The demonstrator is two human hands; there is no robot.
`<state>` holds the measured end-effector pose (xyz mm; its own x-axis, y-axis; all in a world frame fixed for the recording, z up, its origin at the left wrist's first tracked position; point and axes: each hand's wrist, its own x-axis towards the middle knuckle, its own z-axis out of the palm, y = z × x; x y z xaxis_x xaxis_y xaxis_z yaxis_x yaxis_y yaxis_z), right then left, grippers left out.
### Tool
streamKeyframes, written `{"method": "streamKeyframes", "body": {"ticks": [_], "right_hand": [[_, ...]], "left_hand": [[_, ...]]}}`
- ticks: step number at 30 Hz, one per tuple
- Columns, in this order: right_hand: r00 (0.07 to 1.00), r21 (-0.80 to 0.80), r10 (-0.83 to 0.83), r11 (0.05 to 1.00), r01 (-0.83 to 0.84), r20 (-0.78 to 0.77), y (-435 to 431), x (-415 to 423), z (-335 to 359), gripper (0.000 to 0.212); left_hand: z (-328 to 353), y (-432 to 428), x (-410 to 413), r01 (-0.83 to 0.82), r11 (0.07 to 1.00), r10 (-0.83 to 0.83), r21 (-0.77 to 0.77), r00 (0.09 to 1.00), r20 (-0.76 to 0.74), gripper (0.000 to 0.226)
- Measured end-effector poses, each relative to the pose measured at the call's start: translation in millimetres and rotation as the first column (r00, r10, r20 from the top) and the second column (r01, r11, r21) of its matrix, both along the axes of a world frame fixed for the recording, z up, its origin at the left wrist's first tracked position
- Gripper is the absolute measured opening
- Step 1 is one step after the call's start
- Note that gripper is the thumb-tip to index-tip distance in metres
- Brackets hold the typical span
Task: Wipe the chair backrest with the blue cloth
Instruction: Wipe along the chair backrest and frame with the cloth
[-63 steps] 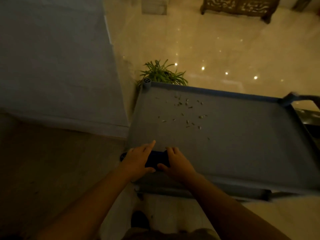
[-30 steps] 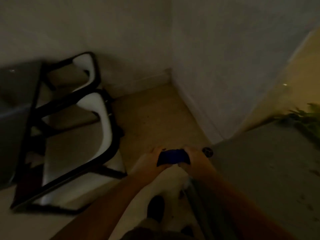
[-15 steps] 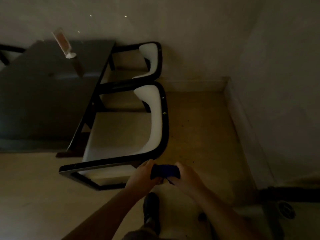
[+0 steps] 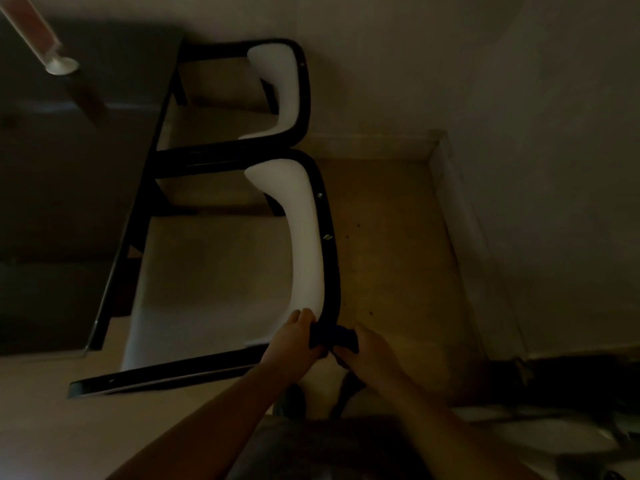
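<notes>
**Both hands on cloth at lower corner of near chair backrest**

Lighting is dim throughout; fine detail is limited.

A dark table (image 4: pixel 69 174) fills the frame from 8 to 11 o'clock. On it, at 10 o'clock, stands a small upright card holder (image 4: pixel 52 53), blurred.

Two matching chairs are tucked against the table edge, side by side. The far chair (image 4: pixel 284 88) sits at 12 o'clock. The near chair (image 4: pixel 207 278) occupies the centre, with a pale seat and a black frame.

The near chair backrest (image 4: pixel 306 251) is a curved pale pad with a black outer rim, running from centre down toward 6 o'clock. Two small light specks show on the rim near its middle.

Bare floor (image 4: pixel 391 258) lies at 3 o'clock of the backrest, bounded by a wall with a skirting board.

The left hand (image 4: pixel 294 341) is curled around the lower end of the backrest rim, fingers closed over the blue cloth (image 4: pixel 341 336). The right hand (image 4: pixel 370 351) is closed on the other end of the cloth, just beside the rim at its 3 o'clock side. The cloth is bunched between the two hands and touches the black rim at the backrest's lower corner. Only a small dark-blue part shows.
</notes>
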<state>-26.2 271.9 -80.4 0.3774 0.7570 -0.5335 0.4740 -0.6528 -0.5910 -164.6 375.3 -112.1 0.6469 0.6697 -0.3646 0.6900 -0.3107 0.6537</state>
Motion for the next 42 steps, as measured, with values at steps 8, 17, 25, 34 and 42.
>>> {"method": "streamKeyframes", "body": {"ticks": [8, 17, 25, 34, 42], "right_hand": [[0.995, -0.101, 0.103, 0.990, -0.102, 0.010, 59.1, 44.0, -29.5, 0.038], [0.973, -0.146, 0.230, 0.963, -0.226, 0.004, 138.3, 107.8, -53.0, 0.032], [0.993, -0.081, 0.115, 0.990, -0.116, -0.028, 220.8, 153.9, -63.0, 0.017], [0.980, 0.044, 0.182, 0.982, -0.186, 0.084, 294.4, 189.4, -68.5, 0.023], [0.991, 0.179, 0.100, 0.977, -0.114, 0.086, 383.6, 219.8, -77.9, 0.029]], "left_hand": [[-24.6, 35.4, 41.5, -0.072, 0.997, 0.075, 0.026, 0.988, -0.135, 0.026], [-32.0, 90.3, 100.9, -0.254, 0.967, 0.246, -0.022, 0.952, -0.179, 0.013], [-32.9, 169.1, 157.4, -0.446, 0.895, 0.443, 0.006, 0.886, -0.134, 0.022], [-38.8, 248.3, 195.4, -0.499, 0.866, 0.500, 0.040, 0.857, -0.127, 0.023], [-36.9, 343.4, 233.3, -0.537, 0.829, 0.539, 0.159, 0.842, 0.031, 0.018]]}}
